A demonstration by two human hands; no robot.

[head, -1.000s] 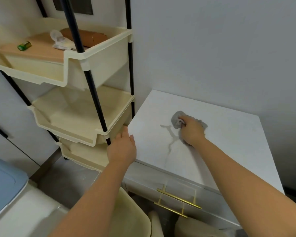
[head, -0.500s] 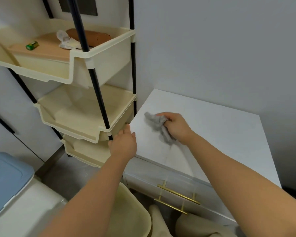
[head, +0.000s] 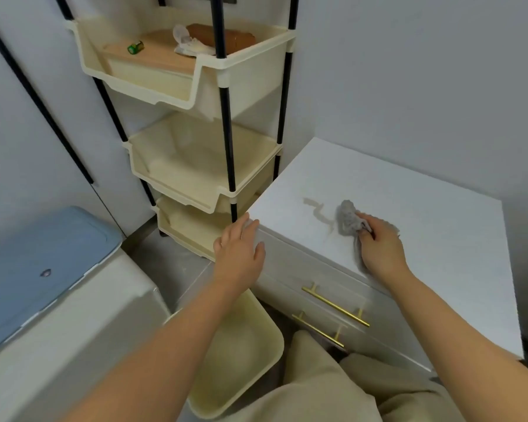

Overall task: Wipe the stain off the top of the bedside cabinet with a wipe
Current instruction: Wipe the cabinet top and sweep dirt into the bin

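While pressing on cabinet top: right hand clutches grey wipe
Stain: at wipe's 9 o'clock
Left hand: fingers spread, resting on cabinet corner

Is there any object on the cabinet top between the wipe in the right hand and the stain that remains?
Nothing visible. The wipe in the right hand lies on the bedside cabinet top just right of the stain, only bare surface between them.

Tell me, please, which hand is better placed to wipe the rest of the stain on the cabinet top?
The right hand. It already grips the grey wipe, pressed on the cabinet top right beside the stain. The left hand holds no wipe and rests on the cabinet's front left corner.
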